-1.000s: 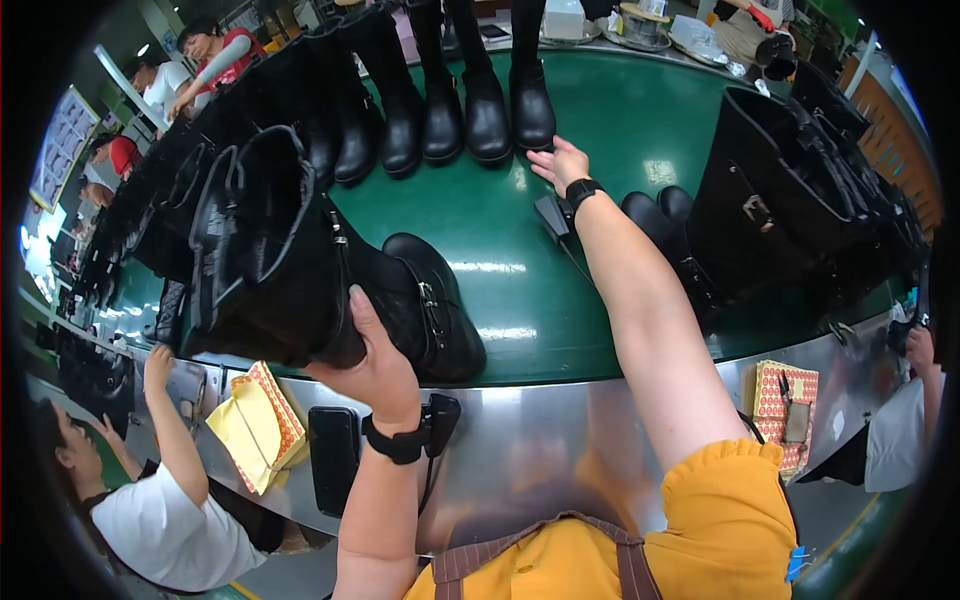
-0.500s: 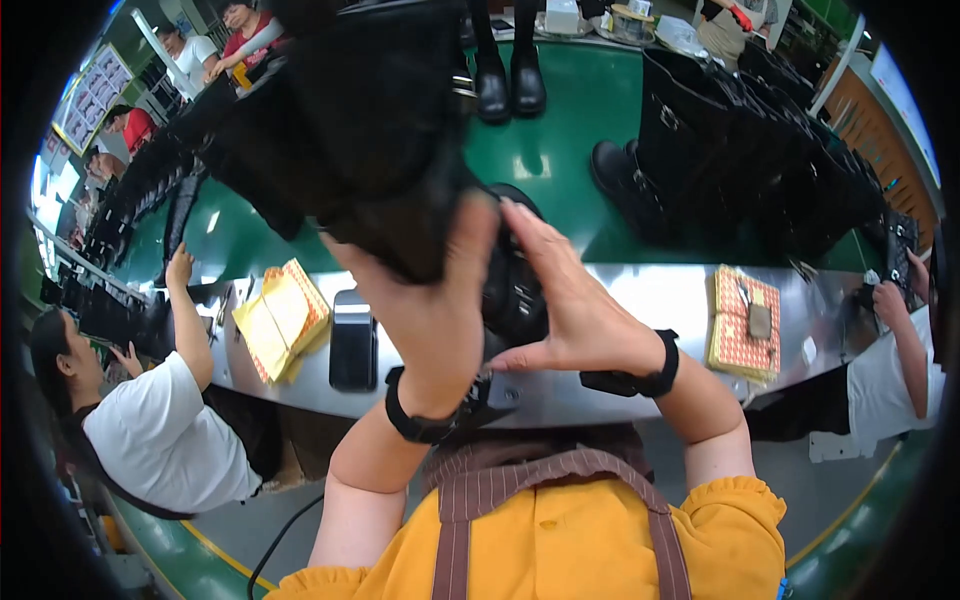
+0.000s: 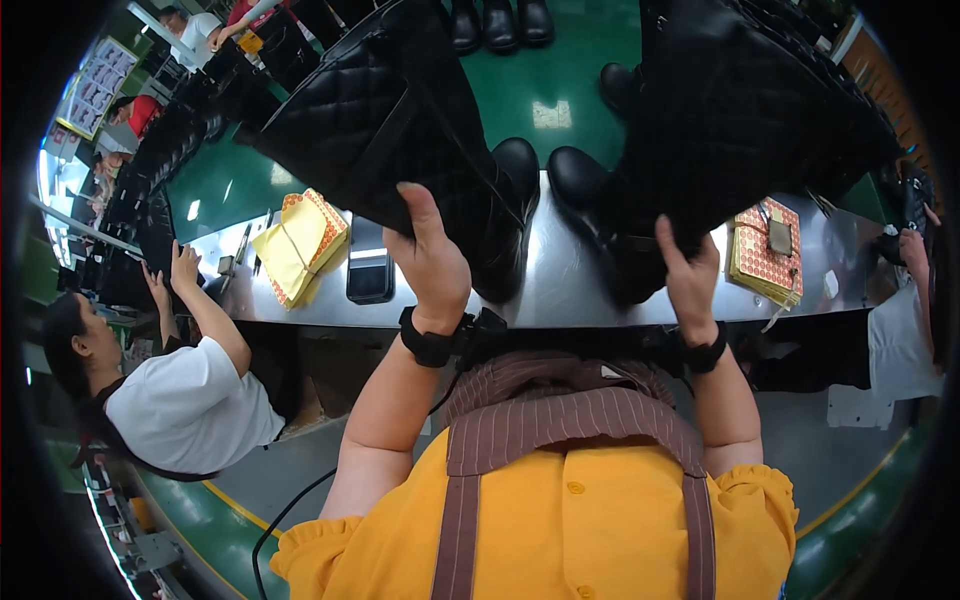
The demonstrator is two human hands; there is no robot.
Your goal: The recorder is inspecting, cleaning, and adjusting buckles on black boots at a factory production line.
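Both hands split apart since before: left hand now grips one quilted boot, right hand clamps the other boot, both raised over the steel ledge, its near edge bare between them.

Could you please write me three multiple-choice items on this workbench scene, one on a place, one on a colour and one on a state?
1. Where does the stack of yellow patterned sheets lie?
A. on the steel bench, left of the dark flat device
B. on the green belt
C. on the floor

2. What colour is the belt surface behind the bench?
A. red
B. green
C. white

3. What is the left hand doing?
A. resting flat on the bench
B. holding up a quilted black boot
C. hanging empty

Answers: 1 A, the sheets sit on the steel bench beside the dark flat device. 2 B, it is plainly green. 3 B, its fingers grip the quilted black boot; the right hand lifts another black boot.
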